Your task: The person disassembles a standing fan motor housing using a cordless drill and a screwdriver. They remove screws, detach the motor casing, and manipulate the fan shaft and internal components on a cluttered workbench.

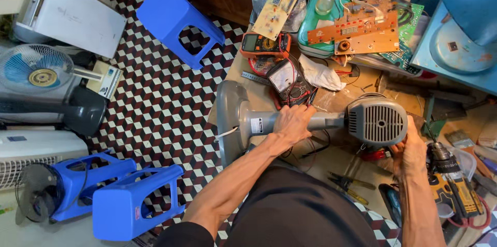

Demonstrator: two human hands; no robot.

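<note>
The fan body [310, 120] under the hands is plain grey, its motor housing [377, 121] a darker grey with slotted vents. The floor [160, 102] carries a cube pattern of dark red, black and white. The stools [178, 22] are bright blue. One circuit board [354, 32] is orange, another [409, 27] green, a third [282, 1] pale cream. The multimeter [265, 45] is orange and black, and the drill [455, 190] yellow and black.

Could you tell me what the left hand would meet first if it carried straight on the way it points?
Probably the analogue meter with red leads, just beyond the left hand gripping the grey fan stem; depth is uncertain.
</note>
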